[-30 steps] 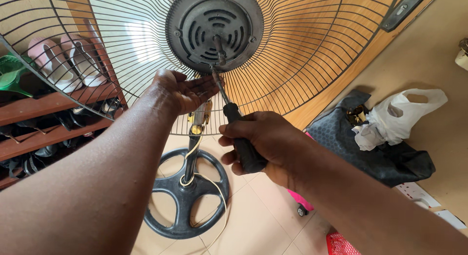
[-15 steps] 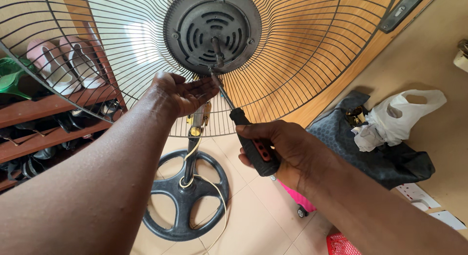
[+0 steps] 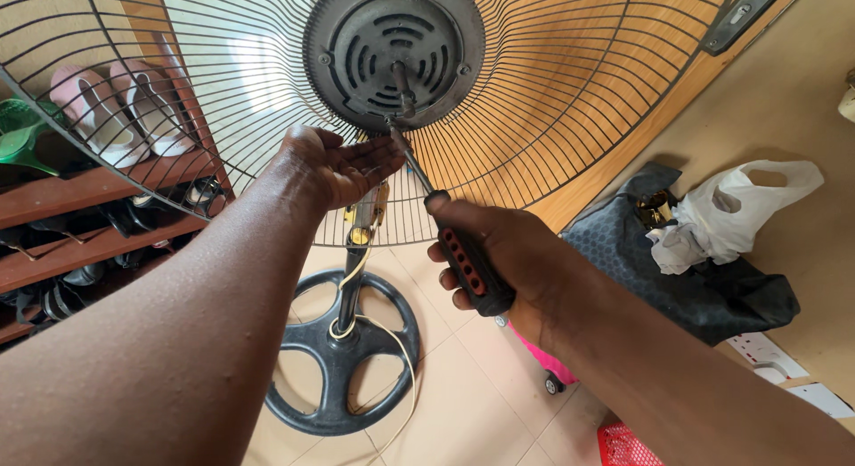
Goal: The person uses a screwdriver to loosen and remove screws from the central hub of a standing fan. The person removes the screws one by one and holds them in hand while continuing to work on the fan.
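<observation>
Right hand (image 3: 508, 261) around ribbed (black) screwdriver (image 3: 459, 243)

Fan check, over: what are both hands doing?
Right hand grips black-handled screwdriver, tip at grey motor housing. Left hand braces wire grille. Nothing blocking.

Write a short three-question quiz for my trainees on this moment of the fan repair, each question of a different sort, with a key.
1. True or false: the right hand grips a screwdriver by its black handle.
2. Where does the left hand rest? A) on the round base B) at the wire guard below the motor housing C) on the white bag
3. Fill in: the fan's round base stands on a tiled ____.

Key: 1 true; 2 B; 3 floor.
</observation>
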